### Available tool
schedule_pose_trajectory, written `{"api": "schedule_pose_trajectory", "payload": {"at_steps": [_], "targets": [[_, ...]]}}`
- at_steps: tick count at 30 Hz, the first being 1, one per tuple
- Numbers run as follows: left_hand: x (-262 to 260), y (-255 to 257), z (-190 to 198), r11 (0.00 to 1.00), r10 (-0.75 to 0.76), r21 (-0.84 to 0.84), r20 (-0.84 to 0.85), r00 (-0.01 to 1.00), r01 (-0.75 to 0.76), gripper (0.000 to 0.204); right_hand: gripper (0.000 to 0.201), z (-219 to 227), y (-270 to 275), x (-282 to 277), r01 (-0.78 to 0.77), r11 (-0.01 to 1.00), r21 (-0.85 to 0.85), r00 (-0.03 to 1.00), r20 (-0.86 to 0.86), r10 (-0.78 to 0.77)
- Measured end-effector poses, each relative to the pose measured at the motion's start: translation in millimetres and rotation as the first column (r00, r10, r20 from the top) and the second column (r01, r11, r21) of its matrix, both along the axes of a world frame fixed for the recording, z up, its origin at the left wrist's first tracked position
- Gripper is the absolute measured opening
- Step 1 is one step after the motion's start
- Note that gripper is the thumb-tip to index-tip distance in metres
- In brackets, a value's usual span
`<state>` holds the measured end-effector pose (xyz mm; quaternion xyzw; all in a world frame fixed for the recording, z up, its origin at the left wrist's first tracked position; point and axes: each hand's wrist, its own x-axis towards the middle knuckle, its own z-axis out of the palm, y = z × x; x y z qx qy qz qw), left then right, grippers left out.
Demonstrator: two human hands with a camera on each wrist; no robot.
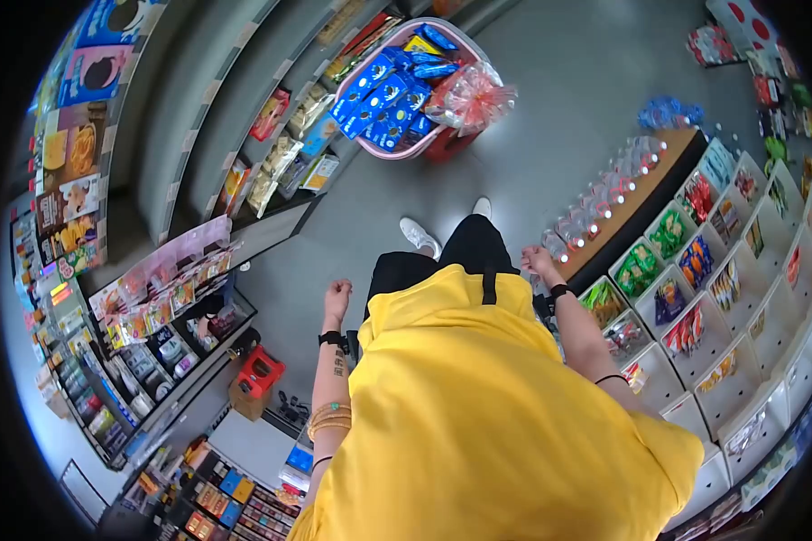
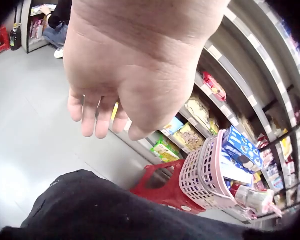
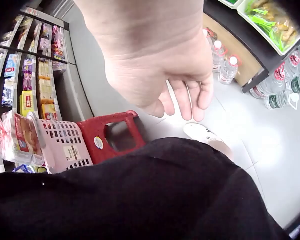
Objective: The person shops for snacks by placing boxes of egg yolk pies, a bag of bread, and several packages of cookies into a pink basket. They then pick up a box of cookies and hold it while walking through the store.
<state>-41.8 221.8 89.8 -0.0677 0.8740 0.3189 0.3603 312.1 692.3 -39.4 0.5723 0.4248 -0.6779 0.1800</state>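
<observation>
My left hand (image 1: pixel 337 299) hangs beside the dark trousers with nothing in it. In the left wrist view the fingers of this left hand (image 2: pixel 132 75) are loosely bent over the floor. On the other side hangs my right hand (image 1: pixel 539 261), close to the row of water bottles (image 1: pixel 595 203) in the head view. Its wrist view shows the right hand (image 3: pixel 162 70) empty too, fingers relaxed. Ahead of my feet, a pink basket (image 1: pixel 348 83) full of blue snack boxes (image 1: pixel 388 99) and packets stands on a red stool (image 3: pixel 102 132). A clear wrapped bundle with a ribbon (image 1: pixel 472 97) lies on its side of the pile.
Grey shelves (image 1: pixel 216 81) with packaged snacks run along the left. White bins (image 1: pixel 686 338) of small packets line the right above a wooden-edged base (image 1: pixel 636 203). Behind on the left is another red stool (image 1: pixel 257 371). A crouching person (image 2: pixel 60 30) is by a far shelf.
</observation>
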Motion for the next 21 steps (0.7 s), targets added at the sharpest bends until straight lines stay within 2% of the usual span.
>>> {"api": "schedule_pose_trajectory", "payload": {"at_steps": [8,11,12,16,18,20,21], "targets": [[57,0,-4,0.974,0.225,-0.021,0.034,0.974,-0.224,0.031,0.023,-12,84,-50,-0.192,0.978,0.079,0.981,0.021,0.191],[89,-16,-30,0.945,0.327,0.012,0.056,0.943,-0.328,0.031,0.023,-16,115,-91,-0.209,0.969,0.128,0.973,-0.070,0.219],[101,-13,-30,0.918,0.391,0.048,0.067,0.918,-0.394,0.030,0.023,-11,126,-106,-0.225,0.964,0.145,0.966,-0.094,0.239],[141,-2,-26,0.909,0.417,-0.069,0.078,0.906,-0.412,0.032,0.023,37,163,-188,-0.225,0.946,0.233,0.937,-0.216,0.276],[160,-3,-32,0.910,0.415,-0.030,0.121,0.902,-0.415,0.033,0.023,53,177,-220,-0.212,0.939,0.271,0.918,-0.273,0.286],[170,11,-20,0.907,0.418,-0.002,0.130,0.899,-0.421,0.033,0.023,61,188,-237,-0.216,0.931,0.295,0.899,-0.311,0.308],[173,19,-12,0.807,0.561,0.078,0.211,0.801,-0.585,0.033,0.023,65,189,-240,-0.229,0.928,0.295,0.896,-0.309,0.319]]}}
